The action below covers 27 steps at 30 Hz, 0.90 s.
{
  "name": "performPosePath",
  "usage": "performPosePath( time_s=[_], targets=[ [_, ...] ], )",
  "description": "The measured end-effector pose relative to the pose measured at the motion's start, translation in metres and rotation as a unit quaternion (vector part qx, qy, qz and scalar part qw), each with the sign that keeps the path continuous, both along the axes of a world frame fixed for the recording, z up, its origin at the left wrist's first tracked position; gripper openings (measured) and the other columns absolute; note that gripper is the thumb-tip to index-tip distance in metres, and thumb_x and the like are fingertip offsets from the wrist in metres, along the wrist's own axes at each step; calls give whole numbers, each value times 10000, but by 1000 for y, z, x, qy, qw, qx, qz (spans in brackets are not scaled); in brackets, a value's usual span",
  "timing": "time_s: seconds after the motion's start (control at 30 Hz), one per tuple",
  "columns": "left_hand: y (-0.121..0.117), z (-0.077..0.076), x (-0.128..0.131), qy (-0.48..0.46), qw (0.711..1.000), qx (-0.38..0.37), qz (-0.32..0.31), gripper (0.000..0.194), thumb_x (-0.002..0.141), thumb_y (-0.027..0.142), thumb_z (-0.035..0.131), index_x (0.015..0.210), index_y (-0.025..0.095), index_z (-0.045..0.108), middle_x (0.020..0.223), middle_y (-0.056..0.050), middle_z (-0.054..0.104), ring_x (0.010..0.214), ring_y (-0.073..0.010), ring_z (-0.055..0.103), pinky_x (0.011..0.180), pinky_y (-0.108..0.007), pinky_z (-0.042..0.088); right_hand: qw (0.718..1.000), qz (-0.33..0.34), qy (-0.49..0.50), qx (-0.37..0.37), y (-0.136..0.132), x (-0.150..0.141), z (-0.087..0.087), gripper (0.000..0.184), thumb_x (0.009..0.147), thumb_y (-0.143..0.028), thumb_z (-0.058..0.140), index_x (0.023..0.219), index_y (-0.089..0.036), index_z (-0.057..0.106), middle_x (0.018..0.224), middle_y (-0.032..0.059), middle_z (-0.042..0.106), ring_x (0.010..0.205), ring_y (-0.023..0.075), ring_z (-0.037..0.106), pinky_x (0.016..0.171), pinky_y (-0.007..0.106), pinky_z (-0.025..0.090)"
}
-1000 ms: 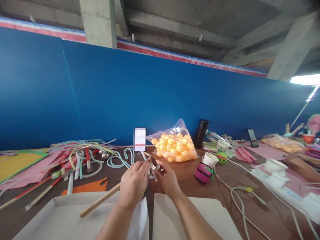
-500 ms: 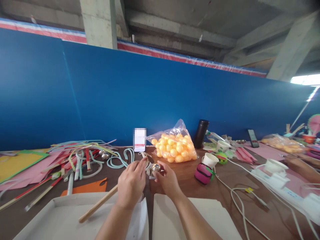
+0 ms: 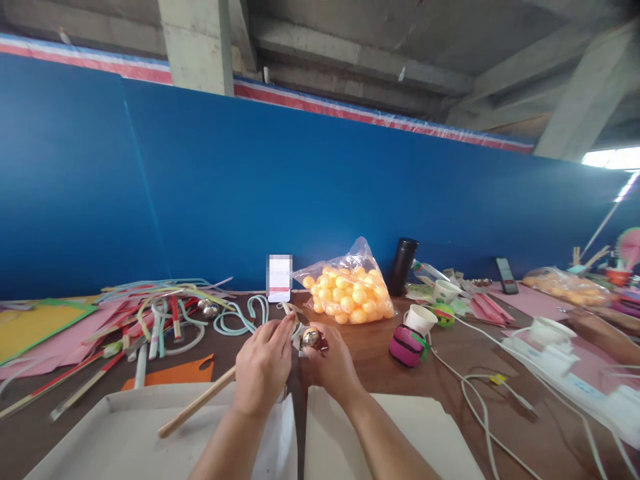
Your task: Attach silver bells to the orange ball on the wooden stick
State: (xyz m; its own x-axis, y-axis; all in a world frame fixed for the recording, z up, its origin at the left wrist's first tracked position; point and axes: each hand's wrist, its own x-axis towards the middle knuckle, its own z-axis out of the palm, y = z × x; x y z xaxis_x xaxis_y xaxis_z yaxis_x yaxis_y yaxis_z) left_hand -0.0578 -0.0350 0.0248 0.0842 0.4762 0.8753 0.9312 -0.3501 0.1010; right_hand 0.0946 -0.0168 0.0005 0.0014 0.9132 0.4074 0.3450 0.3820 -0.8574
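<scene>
My right hand [image 3: 334, 360] is closed round a shiny silver ball [image 3: 311, 338], with thumb and fingers at its right side. Close beside it, my left hand [image 3: 263, 363] is closed, fingers together and pointing forward. A wooden handle [image 3: 197, 402] slants up from the lower left and goes under my left hand, which appears to grip it; its far end is mostly hidden. Just past the left fingertips lies a small pale and dark item, too unclear to name. A small white piece shows under the silver ball.
A clear bag of orange balls [image 3: 350, 297] stands behind my hands, beside a phone [image 3: 279, 280] and black bottle [image 3: 404, 267]. Right are a purple pouch [image 3: 406, 345], paper cup [image 3: 421, 320] and white cables [image 3: 473, 393]. Tubes [image 3: 245, 320] and silver balls [image 3: 207, 309] lie left. Another person's arm [image 3: 600, 337] shows far right.
My right hand has shifted slightly left and turned a little, with the silver ball in it. My left hand and the wooden handle have hardly moved.
</scene>
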Motion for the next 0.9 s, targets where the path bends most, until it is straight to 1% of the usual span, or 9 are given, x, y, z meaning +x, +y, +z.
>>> performPosePath(
  time_s=[0.13, 0.3, 0.43, 0.6, 0.73, 0.8, 0.9],
  targets=[
    [1, -2, 2, 27, 999, -38, -20, 313, 862, 186, 469, 1127, 256, 618, 845, -29, 669, 766, -139, 620, 693, -244, 446, 1000, -7, 14, -4, 3, 1, -4, 433, 660, -113, 575, 1076, -227, 607, 1026, 53, 591, 767, 177, 595, 697, 304, 515],
    [2, -3, 0, -4, 1000, -2, 4, 326, 856, 186, 482, 1152, 251, 602, 916, -45, 677, 806, -159, 618, 743, -270, 445, 1000, -13, 10, -2, 4, 1, -5, 434, 661, -112, 576, 1071, -248, 618, 1017, 43, 599, 782, 184, 600, 696, 304, 511],
    [1, -3, 1, 27, 999, -37, -14, 326, 856, 162, 469, 1136, 259, 607, 858, -31, 671, 768, -147, 614, 699, -258, 441, 1000, -15, 15, -3, 4, 2, -5, 435, 660, -126, 587, 1082, -222, 613, 1029, 59, 592, 784, 187, 602, 710, 313, 509],
    [1, -3, 2, 4, 1000, -19, -1, 331, 856, 190, 487, 1165, 247, 591, 913, -41, 668, 812, -156, 610, 730, -266, 436, 1000, -25, -6, -8, 3, 2, -2, 424, 671, -131, 573, 1081, -233, 610, 1000, 52, 581, 758, 183, 595, 692, 310, 506],
    [1, -3, 2, 30, 998, -56, -19, 317, 859, 178, 479, 1132, 270, 610, 860, -21, 665, 766, -145, 612, 682, -254, 433, 999, -27, -20, -5, 1, 3, -1, 440, 669, -134, 577, 1100, -218, 601, 1011, 60, 575, 756, 182, 597, 725, 314, 497],
    [1, -2, 1, 20, 999, -41, -13, 319, 854, 175, 485, 1133, 265, 611, 879, -26, 670, 782, -148, 614, 703, -255, 434, 999, -36, -31, 1, 0, 4, 0, 446, 674, -136, 572, 1111, -221, 595, 1032, 65, 568, 773, 187, 597, 735, 318, 493],
    [0, 1, 0, -5, 1000, 5, 7, 321, 847, 188, 506, 1148, 242, 606, 917, -37, 675, 796, -151, 612, 741, -256, 433, 997, -46, -57, 12, -2, 4, 2, 443, 682, -128, 556, 1108, -244, 595, 1010, 55, 560, 768, 186, 592, 730, 325, 490]
  ],
)
